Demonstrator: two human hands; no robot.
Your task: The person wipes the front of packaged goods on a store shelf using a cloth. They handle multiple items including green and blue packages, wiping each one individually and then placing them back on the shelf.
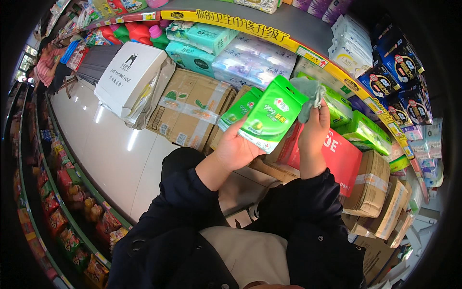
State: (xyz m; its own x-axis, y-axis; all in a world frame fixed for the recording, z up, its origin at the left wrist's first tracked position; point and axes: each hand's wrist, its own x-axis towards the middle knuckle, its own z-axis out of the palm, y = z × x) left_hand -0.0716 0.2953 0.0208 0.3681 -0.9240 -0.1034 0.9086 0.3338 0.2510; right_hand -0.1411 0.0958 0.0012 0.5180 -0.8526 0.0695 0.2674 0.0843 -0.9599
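Note:
My left hand (236, 150) grips a bright green plastic packet (276, 112) by its lower left edge, the printed face turned up toward me. Partly behind it is a second green packet (238, 108) of like design; whether that one is also in my grasp I cannot tell. On the right, my right hand (316, 132) pinches a crumpled grey-green cloth (309, 95). The cloth hangs against the upper right edge of the front packet.
Before me runs a shelf with a yellow edge strip (245, 26). Wrapped tissue packs (252, 59), a taped cardboard carton (191, 104), a white box (130, 79) and a red box (335, 155) stand below. Snack shelves (68, 184) line the left; a person (47, 68) sits farther off.

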